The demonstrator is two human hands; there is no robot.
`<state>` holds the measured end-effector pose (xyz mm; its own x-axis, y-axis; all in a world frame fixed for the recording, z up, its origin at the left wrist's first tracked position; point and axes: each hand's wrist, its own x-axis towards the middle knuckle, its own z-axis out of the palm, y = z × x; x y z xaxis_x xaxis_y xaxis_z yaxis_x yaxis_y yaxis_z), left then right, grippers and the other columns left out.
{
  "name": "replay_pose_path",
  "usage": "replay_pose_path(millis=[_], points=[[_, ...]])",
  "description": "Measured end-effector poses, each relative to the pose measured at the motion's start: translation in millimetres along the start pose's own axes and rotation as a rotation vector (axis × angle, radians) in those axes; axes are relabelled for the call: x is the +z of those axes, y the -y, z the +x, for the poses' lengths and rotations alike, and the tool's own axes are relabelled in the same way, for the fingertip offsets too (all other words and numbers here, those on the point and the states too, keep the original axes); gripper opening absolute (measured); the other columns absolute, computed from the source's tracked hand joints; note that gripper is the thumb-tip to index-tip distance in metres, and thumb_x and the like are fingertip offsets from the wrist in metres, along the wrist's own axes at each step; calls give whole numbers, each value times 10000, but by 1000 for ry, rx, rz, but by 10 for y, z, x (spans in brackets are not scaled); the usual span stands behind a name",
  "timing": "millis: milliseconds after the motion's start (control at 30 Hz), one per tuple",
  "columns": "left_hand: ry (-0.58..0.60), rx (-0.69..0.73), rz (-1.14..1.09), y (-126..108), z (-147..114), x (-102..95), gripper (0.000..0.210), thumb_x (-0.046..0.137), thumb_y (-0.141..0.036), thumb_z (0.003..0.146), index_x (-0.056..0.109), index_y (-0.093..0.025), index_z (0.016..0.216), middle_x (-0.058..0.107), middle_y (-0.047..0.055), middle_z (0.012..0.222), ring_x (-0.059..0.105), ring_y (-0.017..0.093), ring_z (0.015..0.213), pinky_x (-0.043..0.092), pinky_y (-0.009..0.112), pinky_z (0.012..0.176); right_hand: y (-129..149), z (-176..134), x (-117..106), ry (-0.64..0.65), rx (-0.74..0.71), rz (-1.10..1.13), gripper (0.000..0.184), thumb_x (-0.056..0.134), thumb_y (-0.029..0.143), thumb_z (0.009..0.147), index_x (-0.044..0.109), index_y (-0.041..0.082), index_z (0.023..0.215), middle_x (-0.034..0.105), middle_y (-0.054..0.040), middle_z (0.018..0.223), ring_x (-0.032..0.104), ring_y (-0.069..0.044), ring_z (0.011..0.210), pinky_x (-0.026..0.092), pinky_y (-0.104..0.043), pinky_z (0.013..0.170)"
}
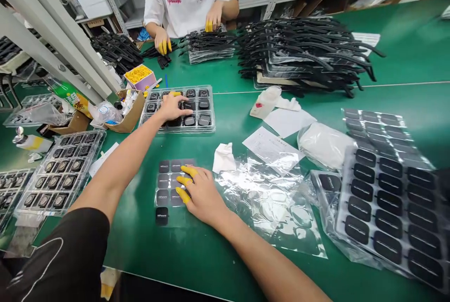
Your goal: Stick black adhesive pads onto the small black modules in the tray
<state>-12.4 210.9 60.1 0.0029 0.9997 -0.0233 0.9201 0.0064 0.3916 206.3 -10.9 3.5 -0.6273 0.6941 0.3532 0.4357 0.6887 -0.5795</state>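
Observation:
My left hand (172,106) reaches over a clear plastic tray (197,129) of black square watch cases. Its fingers are spread, with thumb and forefinger beside one watch case (190,105); whether they grip it I cannot tell. A yellow finger cot shows on that hand. My right hand (204,194) lies with fingers apart on a clear sheet of dark square stickers (163,181), three fingertips in yellow cots. One black sticker (161,216) stands out at the sheet's lower left corner. Part of the sheet is hidden under the right hand.
A glossy clear film (281,213) lies right of my right hand, near crumpled tissue (224,157) and papers (272,148). Sheets of black stickers (390,199) are stacked at right. Filled watch trays (59,175) lie left. Opposite, a person (191,2) handles black straps beside a strap pile (298,53).

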Motion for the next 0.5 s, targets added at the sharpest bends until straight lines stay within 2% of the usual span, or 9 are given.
replay_pose_path(millis=[67, 133, 167, 200, 233, 300, 367, 433, 500], points=[[-63, -3, 75, -48, 158, -204, 908, 862, -578, 728, 546, -139, 1457, 527, 204, 1481, 395, 430, 1419, 333, 564, 1188, 3, -2, -22, 21, 3, 18, 237, 566, 280, 985, 746, 257, 1138, 726, -154, 1278, 633, -351, 1308, 547, -598, 1032], [-232, 81, 150, -83, 322, -493, 812, 729, -650, 849, 562, -94, 1417, 562, 181, 1454, 417, 386, 1405, 322, 537, 1206, 5, -4, -30, 34, 9, 41, 252, 523, 297, 1014, 746, 254, 1122, 728, -138, 1282, 625, -331, 1318, 533, -597, 1052], [-235, 121, 219, -92, 404, -628, 728, 647, -659, 912, 616, -73, 1343, 617, 149, 1395, 456, 346, 1376, 310, 514, 1221, 4, -6, -30, 39, 11, 42, 266, 502, 304, 1026, 745, 255, 1121, 725, -131, 1292, 615, -322, 1329, 526, -594, 1063], [-169, 145, 294, -94, 474, -735, 679, 614, -660, 931, 669, -69, 1262, 671, 106, 1326, 503, 312, 1338, 300, 490, 1233, 2, -9, -28, 42, 12, 35, 277, 489, 309, 1032, 745, 254, 1123, 722, -126, 1299, 607, -317, 1339, 522, -589, 1069], [-93, 154, 336, -88, 524, -800, 633, 668, -645, 894, 721, -79, 1173, 724, 71, 1232, 555, 288, 1287, 310, 457, 1231, 0, -13, -24, 46, 12, 23, 282, 486, 311, 1033, 744, 252, 1131, 718, -123, 1306, 597, -314, 1351, 518, -580, 1078], [75, 149, 400, -49, 549, -792, 552, 841, -553, 740, 777, -108, 1061, 785, 49, 1086, 634, 284, 1192, 382, 400, 1179, -1, -20, -16, 49, 9, -1, 263, 518, 310, 1020, 745, 253, 1140, 717, -120, 1303, 594, -310, 1355, 514, -560, 1086], [194, 159, 452, 16, 491, -649, 521, 915, -411, 638, 794, -140, 1067, 805, 70, 1052, 671, 314, 1147, 451, 389, 1099, 2, -26, -12, 53, 7, -14, 244, 548, 305, 1007, 744, 262, 1148, 718, -113, 1298, 600, -303, 1350, 510, -546, 1091], [281, 216, 520, 87, 398, -477, 464, 852, -331, 699, 784, -164, 1127, 802, 101, 1101, 677, 333, 1158, 471, 403, 1056, 7, -29, -13, 64, 1, -25, 251, 537, 313, 1015, 741, 264, 1154, 718, -111, 1299, 601, -295, 1346, 508, -541, 1094], [308, 263, 552, 138, 307, -360, 350, 755, -281, 779, 783, -169, 1110, 795, 124, 1114, 682, 330, 1157, 471, 410, 1045, 12, -28, -15, 69, -1, -31, 272, 511, 316, 1027, 735, 257, 1170, 712, -112, 1315, 597, -291, 1347, 507, -540, 1097]])
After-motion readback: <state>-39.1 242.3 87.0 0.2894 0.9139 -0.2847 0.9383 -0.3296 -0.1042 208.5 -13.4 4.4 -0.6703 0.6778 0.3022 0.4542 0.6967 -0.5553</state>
